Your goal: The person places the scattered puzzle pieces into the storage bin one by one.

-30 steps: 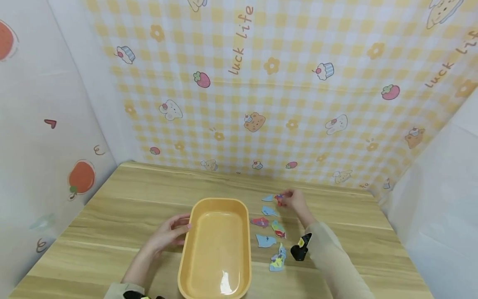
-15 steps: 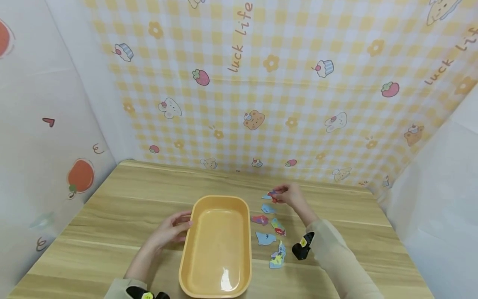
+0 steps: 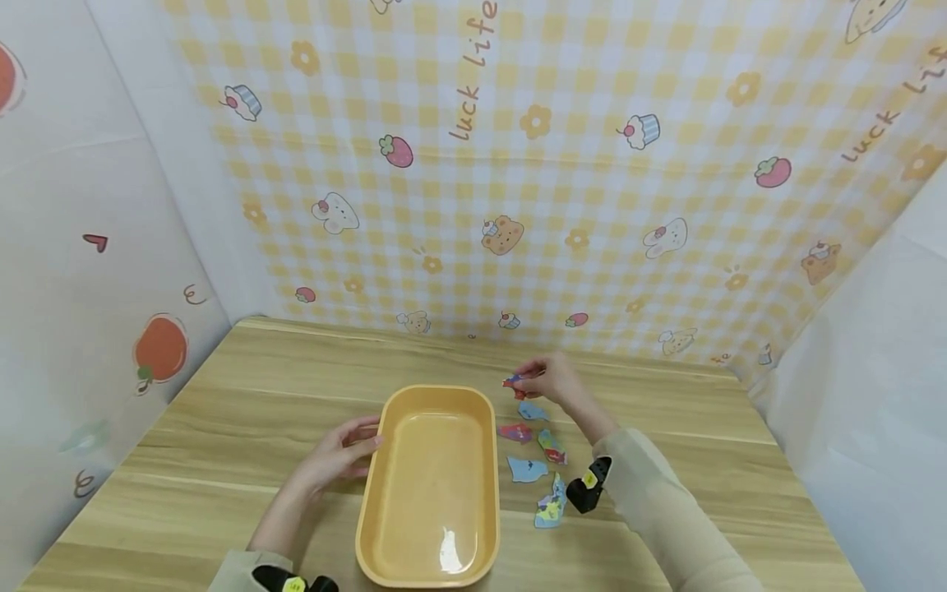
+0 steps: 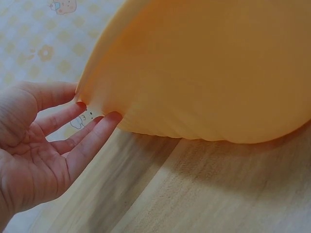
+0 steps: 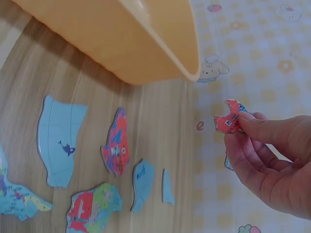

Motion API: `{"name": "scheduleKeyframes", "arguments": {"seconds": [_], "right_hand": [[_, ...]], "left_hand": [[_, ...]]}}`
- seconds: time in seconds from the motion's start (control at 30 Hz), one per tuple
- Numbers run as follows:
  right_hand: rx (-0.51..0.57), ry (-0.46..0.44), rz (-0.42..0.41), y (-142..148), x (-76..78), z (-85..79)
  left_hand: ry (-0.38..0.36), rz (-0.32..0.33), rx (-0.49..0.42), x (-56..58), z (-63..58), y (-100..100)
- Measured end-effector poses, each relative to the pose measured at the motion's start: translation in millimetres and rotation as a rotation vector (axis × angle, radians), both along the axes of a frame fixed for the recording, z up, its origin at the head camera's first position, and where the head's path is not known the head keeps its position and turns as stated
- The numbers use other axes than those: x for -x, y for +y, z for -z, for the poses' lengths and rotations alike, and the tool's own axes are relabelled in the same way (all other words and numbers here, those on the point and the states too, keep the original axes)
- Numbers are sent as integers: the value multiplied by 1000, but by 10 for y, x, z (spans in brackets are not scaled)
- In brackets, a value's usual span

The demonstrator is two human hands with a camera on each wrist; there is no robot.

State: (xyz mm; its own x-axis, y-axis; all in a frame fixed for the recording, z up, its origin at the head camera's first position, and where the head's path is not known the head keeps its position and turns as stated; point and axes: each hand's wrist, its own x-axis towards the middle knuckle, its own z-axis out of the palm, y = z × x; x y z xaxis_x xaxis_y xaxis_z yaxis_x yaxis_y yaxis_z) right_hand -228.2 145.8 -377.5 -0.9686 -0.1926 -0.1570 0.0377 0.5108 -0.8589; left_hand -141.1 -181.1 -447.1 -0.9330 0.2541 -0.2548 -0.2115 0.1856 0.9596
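Observation:
My right hand [image 3: 551, 382] pinches a small red and blue puzzle piece [image 5: 228, 121] between thumb and fingers, near the tray's far right corner. A bit of blue [image 5: 228, 164] peeks out beneath those fingers; what it belongs to is unclear. My left hand [image 4: 43, 141] touches the left wall of a yellow-orange tray [image 3: 484, 493], its fingers fairly straight. Right of the tray lie a red-purple piece [image 5: 115, 143], a green and red piece [image 5: 92, 208], a large light-blue piece [image 5: 60, 141], a smaller blue piece [image 5: 143, 184], a blue sliver [image 5: 166, 187] and a multicoloured piece [image 3: 550, 510].
The wooden table [image 3: 222, 444] ends at a yellow checked cloth [image 3: 562, 205] hung behind it. White sheeting stands at the left [image 3: 66, 247] and right [image 3: 873, 395]. The tray's inside shows bare except for a light reflection near the front.
My right hand has carried the red and blue piece leftward, passing over the small blue sliver toward the tray's far corner. My left hand stays at the tray.

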Motion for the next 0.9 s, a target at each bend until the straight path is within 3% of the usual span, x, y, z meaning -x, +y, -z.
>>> {"name": "scheduleKeyframes", "arguments": {"seconds": [0.37,0.57,0.73,0.9], "right_hand": [[-27,-30,-34,-256,-64,-37],[-45,-73,-103,-461,-99,-14],[-121,-73,-181,-636,-122,25],[-247,-9,-268,-763,-156,73]], "left_hand": [[-9,-13,11,-33,-24,24],[-6,-17,14,-69,-27,21],[-1,-22,14,-88,-29,33],[-2,-19,2,-95,-31,52]]}}
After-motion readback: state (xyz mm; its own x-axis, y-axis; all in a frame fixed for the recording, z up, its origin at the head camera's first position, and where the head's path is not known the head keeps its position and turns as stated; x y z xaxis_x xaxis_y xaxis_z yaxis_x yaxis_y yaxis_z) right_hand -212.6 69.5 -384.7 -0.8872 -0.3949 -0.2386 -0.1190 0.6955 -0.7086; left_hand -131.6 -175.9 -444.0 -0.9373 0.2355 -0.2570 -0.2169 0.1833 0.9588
